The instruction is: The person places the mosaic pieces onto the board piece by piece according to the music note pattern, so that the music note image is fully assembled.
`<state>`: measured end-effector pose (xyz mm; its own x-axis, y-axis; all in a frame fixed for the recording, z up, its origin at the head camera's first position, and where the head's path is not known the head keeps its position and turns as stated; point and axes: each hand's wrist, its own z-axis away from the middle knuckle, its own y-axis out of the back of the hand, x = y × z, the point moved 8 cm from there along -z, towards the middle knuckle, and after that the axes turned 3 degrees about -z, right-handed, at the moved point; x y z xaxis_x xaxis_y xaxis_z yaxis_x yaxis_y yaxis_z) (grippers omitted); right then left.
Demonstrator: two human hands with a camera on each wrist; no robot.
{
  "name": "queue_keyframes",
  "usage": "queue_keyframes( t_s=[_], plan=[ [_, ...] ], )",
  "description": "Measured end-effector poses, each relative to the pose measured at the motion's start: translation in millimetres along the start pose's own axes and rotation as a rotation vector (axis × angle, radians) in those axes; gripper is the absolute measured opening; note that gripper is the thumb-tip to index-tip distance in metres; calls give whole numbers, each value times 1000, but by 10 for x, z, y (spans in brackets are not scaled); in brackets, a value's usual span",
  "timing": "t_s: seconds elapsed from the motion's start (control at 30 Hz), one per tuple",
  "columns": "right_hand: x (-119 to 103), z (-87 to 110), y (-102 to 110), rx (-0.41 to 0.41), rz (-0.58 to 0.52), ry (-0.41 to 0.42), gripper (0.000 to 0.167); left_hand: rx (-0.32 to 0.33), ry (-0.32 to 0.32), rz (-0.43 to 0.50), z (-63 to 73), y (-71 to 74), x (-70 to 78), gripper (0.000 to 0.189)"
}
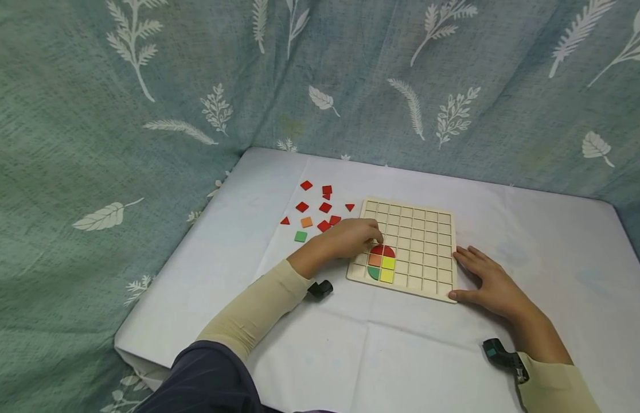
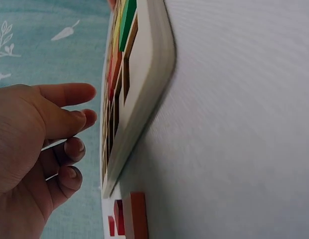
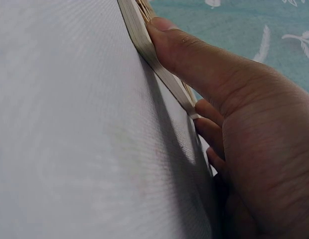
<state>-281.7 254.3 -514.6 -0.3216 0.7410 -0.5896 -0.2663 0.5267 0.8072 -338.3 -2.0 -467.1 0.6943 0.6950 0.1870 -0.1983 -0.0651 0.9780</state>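
A pale wooden grid board point(image 1: 418, 249) lies on the white table. My left hand point(image 1: 353, 238) is over its left side, fingertips close above two red rounded pieces point(image 1: 388, 251). In the left wrist view, the left hand's point(image 2: 40, 134) fingers are loosely bent with no piece showing between them. Below the red pieces, an orange square point(image 1: 375, 260), yellow squares point(image 1: 387, 263) and a green rounded piece point(image 1: 374, 272) fill grid cells. My right hand point(image 1: 492, 287) rests along the board's right edge. Its thumb point(image 3: 189, 52) touches the board's rim near the front corner.
Several loose red squares point(image 1: 301, 207) and triangles point(image 1: 350, 207) lie left of the board. An orange square tile point(image 1: 307, 222) and a green square tile point(image 1: 300, 236) lie among them. A leaf-patterned green cloth point(image 1: 351, 86) hangs behind the table.
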Motion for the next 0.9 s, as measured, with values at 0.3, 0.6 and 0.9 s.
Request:
queue_keyframes(
  t_s=[0.3,0.6,0.9],
  plan=[
    [-8,11,6,-3,-16,-9,105,24,39,30,61,-48,-102,19],
    [-1,9,-5,0,-9,-7,106,27,45,33,129,-53,-150,19],
    [16,2,-10,9,-13,-1,106,44,52,64,166,-14,-158,18]
  ],
)
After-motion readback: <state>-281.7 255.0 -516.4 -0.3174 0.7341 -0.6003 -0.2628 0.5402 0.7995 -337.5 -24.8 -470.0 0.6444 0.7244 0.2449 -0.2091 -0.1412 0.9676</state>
